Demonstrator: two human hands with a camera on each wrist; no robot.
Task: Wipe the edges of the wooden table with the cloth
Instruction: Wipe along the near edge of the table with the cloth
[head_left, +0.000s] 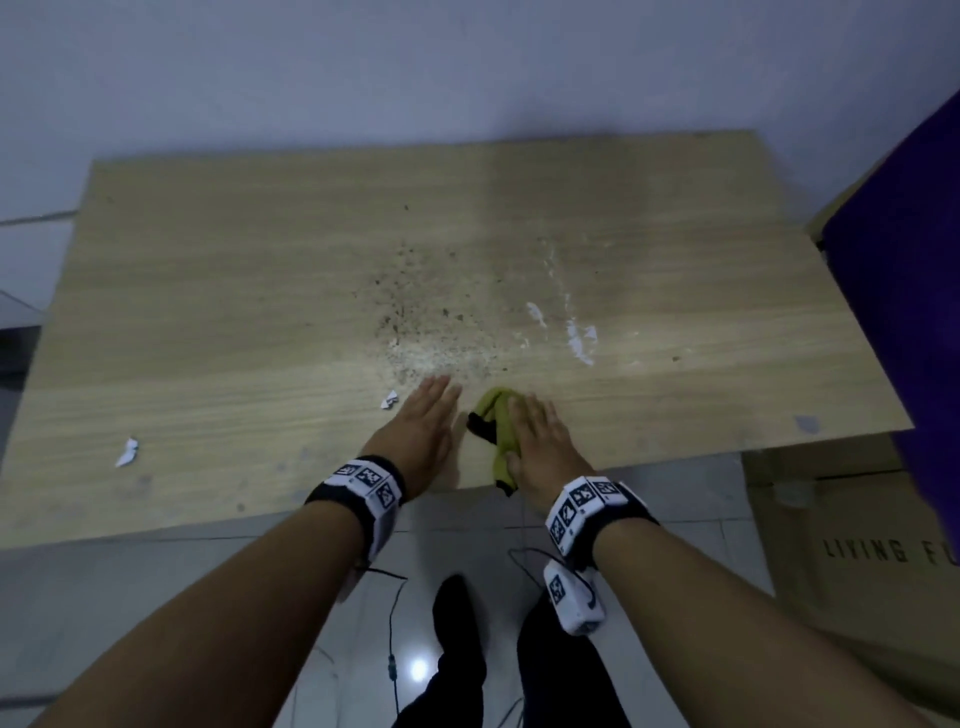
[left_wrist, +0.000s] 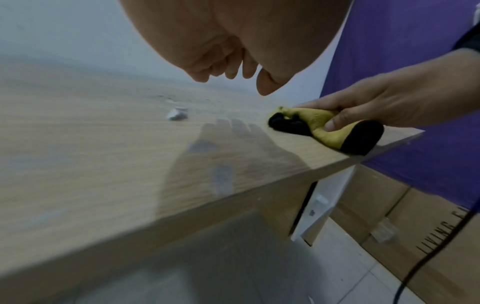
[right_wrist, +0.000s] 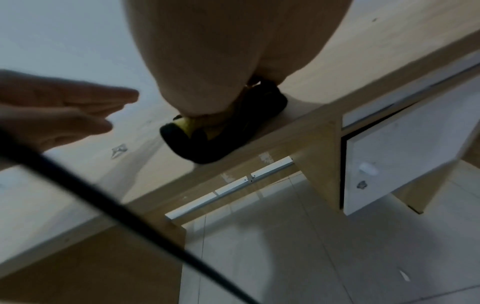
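Both hands reach over the counter's (head_left: 208, 291) near edge: the right hand (head_left: 540, 441) grasps the bunched yellow-and-black cloth (head_left: 496, 415) against that edge, while the left hand (head_left: 423, 431) hovers beside it, fingers straight, released. Beyond them lie dark specks (head_left: 410, 312) and 2 paper scraps (head_left: 127, 452).

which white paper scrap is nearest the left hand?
The scrap just left of the left hand's fingertips; the other scrap lies far off toward the table's left end.

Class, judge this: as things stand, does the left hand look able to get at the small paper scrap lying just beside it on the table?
Probably yes. The left hand is open above the table, and the paper scrap lies beside its fingers with bare wood between.
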